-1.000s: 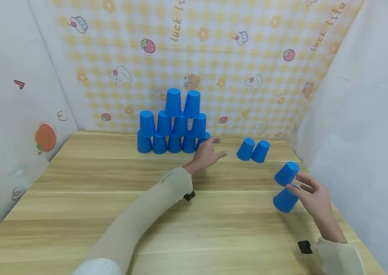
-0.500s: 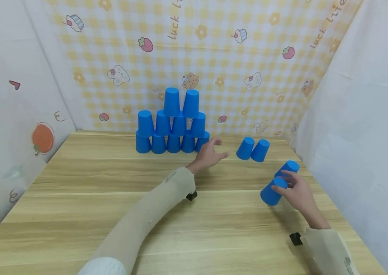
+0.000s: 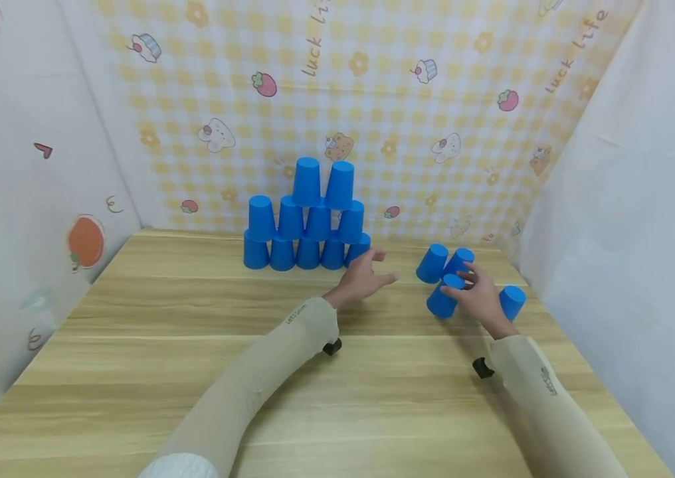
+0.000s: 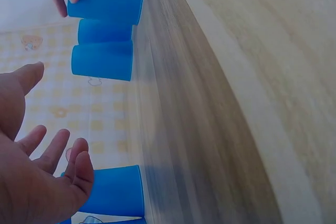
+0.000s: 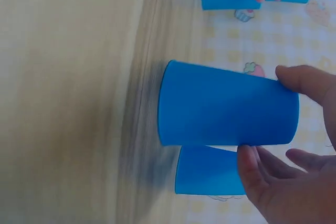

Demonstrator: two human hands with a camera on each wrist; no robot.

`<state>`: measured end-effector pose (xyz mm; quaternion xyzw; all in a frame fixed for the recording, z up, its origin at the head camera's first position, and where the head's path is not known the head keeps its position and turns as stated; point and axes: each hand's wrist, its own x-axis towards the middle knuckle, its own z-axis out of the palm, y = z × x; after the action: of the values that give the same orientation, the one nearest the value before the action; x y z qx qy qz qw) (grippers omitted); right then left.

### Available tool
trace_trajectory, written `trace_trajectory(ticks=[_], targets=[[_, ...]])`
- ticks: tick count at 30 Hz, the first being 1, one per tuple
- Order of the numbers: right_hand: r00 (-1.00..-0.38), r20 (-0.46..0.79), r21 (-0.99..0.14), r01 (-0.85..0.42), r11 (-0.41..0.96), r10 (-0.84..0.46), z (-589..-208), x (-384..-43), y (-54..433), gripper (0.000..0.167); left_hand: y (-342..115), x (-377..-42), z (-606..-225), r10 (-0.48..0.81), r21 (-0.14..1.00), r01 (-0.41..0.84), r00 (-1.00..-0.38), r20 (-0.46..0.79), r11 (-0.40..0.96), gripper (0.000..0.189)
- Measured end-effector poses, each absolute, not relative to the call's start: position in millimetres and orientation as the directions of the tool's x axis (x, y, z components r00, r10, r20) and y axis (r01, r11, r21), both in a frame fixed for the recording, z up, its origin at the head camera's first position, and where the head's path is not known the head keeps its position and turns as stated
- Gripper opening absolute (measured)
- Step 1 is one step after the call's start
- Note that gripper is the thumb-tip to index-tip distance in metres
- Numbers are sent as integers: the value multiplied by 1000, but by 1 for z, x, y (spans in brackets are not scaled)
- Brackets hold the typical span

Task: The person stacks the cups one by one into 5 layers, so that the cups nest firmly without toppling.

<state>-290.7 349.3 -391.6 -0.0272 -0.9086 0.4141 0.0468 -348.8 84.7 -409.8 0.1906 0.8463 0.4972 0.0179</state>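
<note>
Blue cups stand upside down in a three-level stack at the back of the wooden table. My left hand is beside the stack's right end, fingers spread and holding nothing; in the left wrist view, its fingers partly cover a bottom cup. My right hand pinches an inverted blue cup near its narrow end, between thumb and fingers. Behind the held cup are two more inverted cups, a left one and a right one partly hidden by the hand.
Another inverted blue cup stands to the right, behind my right wrist. A checked cloth backdrop rises behind the table. White sheets close off the left side and the right side.
My right hand has carried the cup leftward and back, from beside the rightmost cup to just in front of the pair. The left hand stays almost where it was.
</note>
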Motion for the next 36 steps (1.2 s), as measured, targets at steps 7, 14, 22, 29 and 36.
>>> trace_trajectory(ticks=[7, 14, 22, 29, 36], targets=[[-997, 55, -735, 0, 678, 60, -395, -306, 356, 89, 95, -353, -408, 357, 836, 320, -920, 161, 447, 63], [-996, 23, -729, 41, 683, 83, -402, -306, 353, 83, 114, -367, -403, 385, 833, 336, -908, 164, 439, 59], [-997, -65, -713, 72, 697, 36, -415, -305, 348, 63, 141, -378, -407, 374, 860, 290, -918, 127, 420, 59], [-998, -43, -702, 67, 709, 52, -415, -302, 341, 65, 158, -388, -414, 374, 854, 290, -919, 123, 431, 66], [-997, -45, -718, 79, 692, 66, -416, -299, 345, 66, 178, -393, -419, 368, 836, 303, -920, 132, 457, 69]])
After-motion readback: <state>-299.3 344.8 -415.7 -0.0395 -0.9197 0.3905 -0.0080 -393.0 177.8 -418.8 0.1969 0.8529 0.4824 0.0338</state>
